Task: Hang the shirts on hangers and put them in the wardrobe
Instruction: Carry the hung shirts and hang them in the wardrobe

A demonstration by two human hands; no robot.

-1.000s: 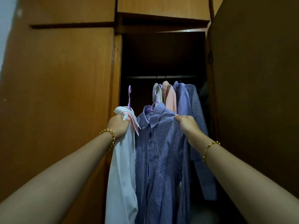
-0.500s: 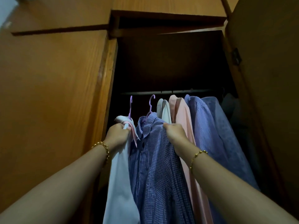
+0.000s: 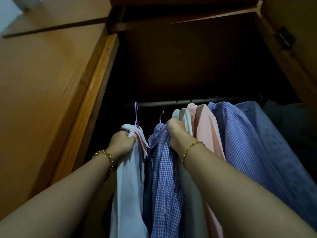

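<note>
My left hand (image 3: 122,141) grips the shoulder of a white shirt (image 3: 127,186) on a purple hanger (image 3: 136,114), whose hook rises to about the level of the dark rail (image 3: 171,103). My right hand (image 3: 176,131) grips the shoulder of a blue checked shirt (image 3: 163,177) on a second purple hanger (image 3: 160,116); its hook sits just below the rail. Both shirts are held inside the open wardrobe, left of the shirts that hang there.
On the rail to the right hang a pale shirt (image 3: 184,117), a pink shirt (image 3: 205,127), a blue striped shirt (image 3: 240,143) and a darker blue one (image 3: 274,134). The wooden wardrobe frame (image 3: 96,79) stands at left and the open door (image 3: 291,40) at right.
Both hands have carried the two shirts up and further into the wardrobe, close to the rail. The view has tilted upward and moved nearer.
</note>
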